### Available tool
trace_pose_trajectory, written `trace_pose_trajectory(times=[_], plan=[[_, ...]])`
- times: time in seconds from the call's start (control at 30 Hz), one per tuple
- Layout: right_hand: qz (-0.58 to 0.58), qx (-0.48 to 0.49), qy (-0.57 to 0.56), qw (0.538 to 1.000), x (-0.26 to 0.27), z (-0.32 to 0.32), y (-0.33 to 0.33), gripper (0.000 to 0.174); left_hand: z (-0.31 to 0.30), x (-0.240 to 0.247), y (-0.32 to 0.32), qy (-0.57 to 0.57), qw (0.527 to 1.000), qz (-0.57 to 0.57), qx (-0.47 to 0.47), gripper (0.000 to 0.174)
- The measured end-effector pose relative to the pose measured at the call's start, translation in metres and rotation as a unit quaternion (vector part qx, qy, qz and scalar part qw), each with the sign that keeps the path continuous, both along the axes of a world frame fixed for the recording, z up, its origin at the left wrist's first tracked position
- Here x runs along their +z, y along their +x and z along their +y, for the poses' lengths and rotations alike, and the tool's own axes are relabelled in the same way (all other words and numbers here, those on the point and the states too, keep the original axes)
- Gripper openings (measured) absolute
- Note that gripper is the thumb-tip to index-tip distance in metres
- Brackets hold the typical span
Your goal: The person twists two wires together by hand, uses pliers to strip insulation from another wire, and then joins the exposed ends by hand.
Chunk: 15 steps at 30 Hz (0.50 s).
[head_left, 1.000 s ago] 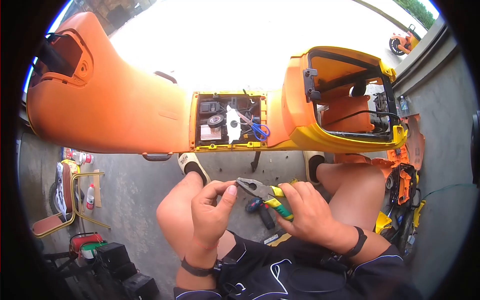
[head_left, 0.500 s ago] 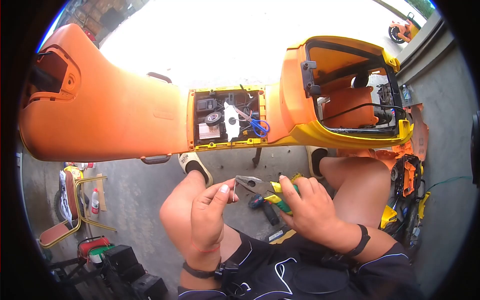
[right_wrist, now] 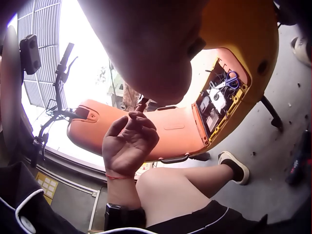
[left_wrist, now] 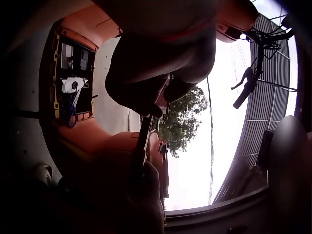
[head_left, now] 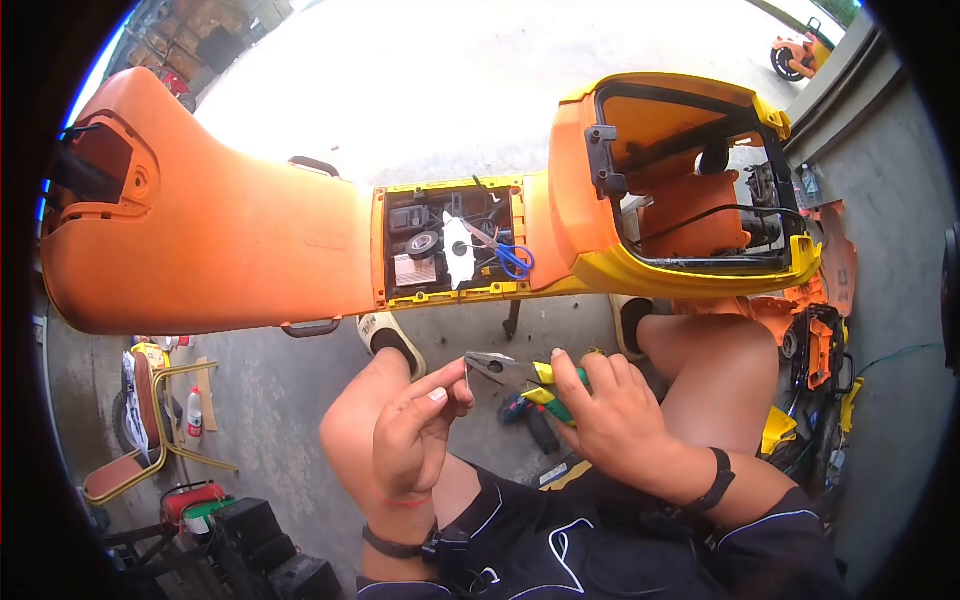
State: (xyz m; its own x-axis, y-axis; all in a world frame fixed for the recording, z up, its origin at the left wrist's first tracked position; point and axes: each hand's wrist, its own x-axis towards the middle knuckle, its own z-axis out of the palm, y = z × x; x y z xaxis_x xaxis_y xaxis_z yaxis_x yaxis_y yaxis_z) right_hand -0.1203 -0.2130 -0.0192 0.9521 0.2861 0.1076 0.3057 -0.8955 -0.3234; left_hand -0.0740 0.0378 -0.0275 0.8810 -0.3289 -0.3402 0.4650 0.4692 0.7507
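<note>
In the head view my right hand (head_left: pixel 625 420) grips green-and-yellow pliers (head_left: pixel 515 372) by the handles. Their dark metal nose points left over my lap. A thin white strip (head_left: pixel 467 372) shows at the nose tip. My left hand (head_left: pixel 412 430) has its index fingertip right at that strip, with the thumb standing apart. The right wrist view shows the left palm turned up, fingers loosely bent. Beyond both hands lies an orange scooter body (head_left: pixel 250 225) with an uncovered compartment (head_left: pixel 380 290). Across it lie blue-handled scissors (head_left: pixel 514 262), a white torn piece (head_left: pixel 458 262) and a tape roll (head_left: pixel 423 245).
A drill-like tool (head_left: pixel 540 430) lies on the floor below the pliers. Loose orange and black parts (head_left: pixel 820 345) are piled at the right. A chair frame (head_left: pixel 160 410), a bottle (head_left: pixel 194 412) and black blocks (head_left: pixel 250 535) stand at the left.
My left thumb has drawn back from the index fingertip, and the white strip has come into sight at the pliers' tip. The right hand keeps its grip on the pliers.
</note>
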Motion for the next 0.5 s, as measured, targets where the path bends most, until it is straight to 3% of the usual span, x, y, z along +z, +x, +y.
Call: trace_pose_trajectory(times=[0.23,0.43,0.5], plan=[[-0.140,0.008,-0.126,0.982,-0.017,0.003,-0.006,0.050,0.009,-0.003,-0.002,-0.067,0.993,0.097,-0.009,0.050],[-0.206,0.028,-0.168,0.964,-0.031,0.005,-0.006,0.052,0.016,-0.008,0.000,-0.121,0.973,0.197,-0.003,0.051],[-0.179,0.030,-0.156,0.971,-0.034,0.006,-0.007,0.055,0.015,-0.009,0.000,-0.119,0.973,0.200,-0.005,0.052]])
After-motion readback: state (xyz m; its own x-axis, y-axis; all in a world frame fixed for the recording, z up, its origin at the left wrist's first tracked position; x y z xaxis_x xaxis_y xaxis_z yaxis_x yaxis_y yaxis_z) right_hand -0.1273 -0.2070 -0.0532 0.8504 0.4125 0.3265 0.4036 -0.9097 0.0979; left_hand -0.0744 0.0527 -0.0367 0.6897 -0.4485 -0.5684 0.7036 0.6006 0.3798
